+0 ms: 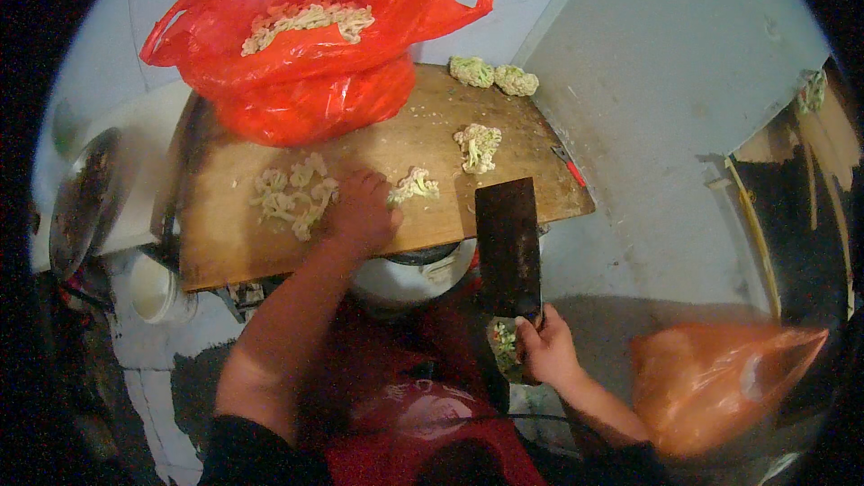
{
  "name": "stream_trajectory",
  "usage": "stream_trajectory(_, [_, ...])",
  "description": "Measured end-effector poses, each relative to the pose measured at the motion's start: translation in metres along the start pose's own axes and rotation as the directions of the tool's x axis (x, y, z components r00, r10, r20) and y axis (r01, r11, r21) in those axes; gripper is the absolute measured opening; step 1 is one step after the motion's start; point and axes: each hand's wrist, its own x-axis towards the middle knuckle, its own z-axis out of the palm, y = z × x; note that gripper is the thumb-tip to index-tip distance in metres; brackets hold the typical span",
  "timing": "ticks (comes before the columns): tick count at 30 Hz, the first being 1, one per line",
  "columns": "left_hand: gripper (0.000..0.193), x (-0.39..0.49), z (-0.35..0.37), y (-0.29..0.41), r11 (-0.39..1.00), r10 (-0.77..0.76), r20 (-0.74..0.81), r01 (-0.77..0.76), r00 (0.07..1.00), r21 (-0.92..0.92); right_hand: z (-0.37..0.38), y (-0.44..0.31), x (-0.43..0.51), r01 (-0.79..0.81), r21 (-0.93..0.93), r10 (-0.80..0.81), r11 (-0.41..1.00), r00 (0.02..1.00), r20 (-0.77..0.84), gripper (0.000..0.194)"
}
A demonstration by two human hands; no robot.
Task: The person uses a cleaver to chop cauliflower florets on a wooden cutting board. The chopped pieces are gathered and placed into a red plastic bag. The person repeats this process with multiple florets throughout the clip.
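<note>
My right hand [552,345] grips the handle of a broad, dark-bladed cleaver [507,246]. It is held off the right front edge of a wooden board [432,125], with the blade's far end over the board. My left hand [364,212] is at the board's front part, right beside a loose group of cauliflower florets [291,197]. Its fingers are blurred and partly hidden, so whether they hold a piece is unclear. A small floret [415,185] lies just right of that hand. Farther back sits a larger cauliflower piece [479,147].
A red plastic bag [317,91] with cauliflower pieces stands at the back left. Two cauliflower chunks [472,71] lie at the back edge. A red-handled knife or peeler [570,165] rests at the right edge. Below are a metal basin [412,283] and an orange bag [709,385].
</note>
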Motion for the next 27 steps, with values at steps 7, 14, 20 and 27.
stream_trajectory(7, [0.028, -0.01, 0.052, -0.014, 0.969, 0.023, -0.179, -0.066, 0.984, -0.239, 0.016, -0.036, 0.004, 0.046, -0.234, -0.024, 0.971, 0.995, 0.094, 0.021])
stream_trajectory(14, [0.012, -0.039, 0.042, -0.022, 0.898, 0.216, -0.281, -0.303, 0.935, -0.319, 0.033, -0.043, 0.015, 0.222, -0.367, -0.16, 0.903, 0.968, 0.193, 0.027])
stream_trajectory(20, [0.008, -0.039, 0.052, -0.028, 0.919, 0.28, -0.279, -0.341, 0.918, -0.2, 0.041, -0.073, 0.023, 0.333, -0.517, -0.181, 0.788, 0.929, 0.322, 0.031])
stream_trajectory(27, [0.005, -0.043, 0.033, -0.017, 0.9, 0.245, -0.357, -0.349, 0.901, -0.263, 0.039, -0.084, 0.021, 0.29, -0.58, -0.112, 0.761, 0.94, 0.323, 0.029])
